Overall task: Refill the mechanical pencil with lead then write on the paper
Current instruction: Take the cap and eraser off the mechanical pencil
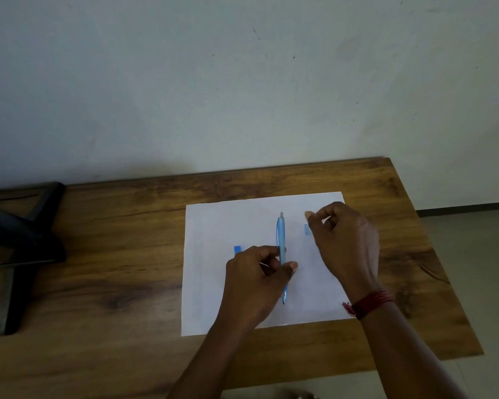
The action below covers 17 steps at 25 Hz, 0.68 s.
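A white sheet of paper [213, 283] lies on the wooden table [113, 254]. My left hand [254, 286] grips the translucent blue mechanical pencil [281, 240] by its middle, just above the paper. The pencil's tip points toward me and its top end points away. My right hand [346, 243] hovers to the right of the pencil's top with its fingers curled and thumb stretched out. Anything thin between those fingers is too small to see. A small blue piece [306, 229] shows at the edge of my right hand. A blue object [237, 249] peeks out behind my left hand.
A black metal stand [23, 240] takes up the table's left side. The wall runs along the table's far edge. The table's right edge is close to the paper, with floor [473, 283] beyond it.
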Available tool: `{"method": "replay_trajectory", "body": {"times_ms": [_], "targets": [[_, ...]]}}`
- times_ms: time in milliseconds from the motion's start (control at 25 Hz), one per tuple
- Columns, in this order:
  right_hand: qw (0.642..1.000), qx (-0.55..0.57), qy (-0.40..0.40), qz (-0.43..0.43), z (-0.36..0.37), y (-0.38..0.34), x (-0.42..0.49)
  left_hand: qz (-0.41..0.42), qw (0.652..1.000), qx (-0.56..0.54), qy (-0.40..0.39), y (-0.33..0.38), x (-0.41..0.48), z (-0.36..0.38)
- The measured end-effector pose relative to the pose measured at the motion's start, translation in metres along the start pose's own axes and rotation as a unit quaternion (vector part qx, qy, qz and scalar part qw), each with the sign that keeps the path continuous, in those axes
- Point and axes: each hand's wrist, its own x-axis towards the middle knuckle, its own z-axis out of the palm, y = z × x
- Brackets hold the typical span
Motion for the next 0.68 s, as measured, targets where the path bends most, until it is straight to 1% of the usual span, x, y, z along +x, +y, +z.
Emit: {"method": "replay_trajectory", "body": {"times_ms": [40,80,160,200,240,360,480,680], "targets": [[0.999,0.048,-0.001,-0.008,-0.002,-0.001,0.003,-0.001,1.0,0.005,0.0,0.001,0.0,0.0],[0.992,0.121,-0.029,0.014,-0.004,-0.003,0.005,0.001,1.0,0.009,0.001,0.001,0.0,0.0],[0.95,0.277,-0.117,0.085,-0.005,-0.01,0.005,0.01,1.0,0.02,0.001,0.0,0.001,0.001],[0.935,0.308,-0.144,0.097,-0.003,-0.012,0.004,0.015,0.999,0.031,0.001,0.0,0.001,0.001],[0.935,0.308,-0.152,0.094,-0.001,-0.012,0.003,0.021,0.999,0.041,0.002,-0.001,0.0,0.001],[0.943,0.291,-0.132,0.097,0.002,-0.011,0.003,0.035,0.997,0.063,0.002,-0.002,0.0,0.002],[0.947,0.276,-0.134,0.094,0.004,-0.009,0.003,0.048,0.996,0.07,-0.001,-0.003,0.0,0.002],[0.94,0.3,-0.132,0.097,0.004,-0.01,0.003,0.065,0.995,0.071,0.005,-0.004,0.001,0.003]]}}
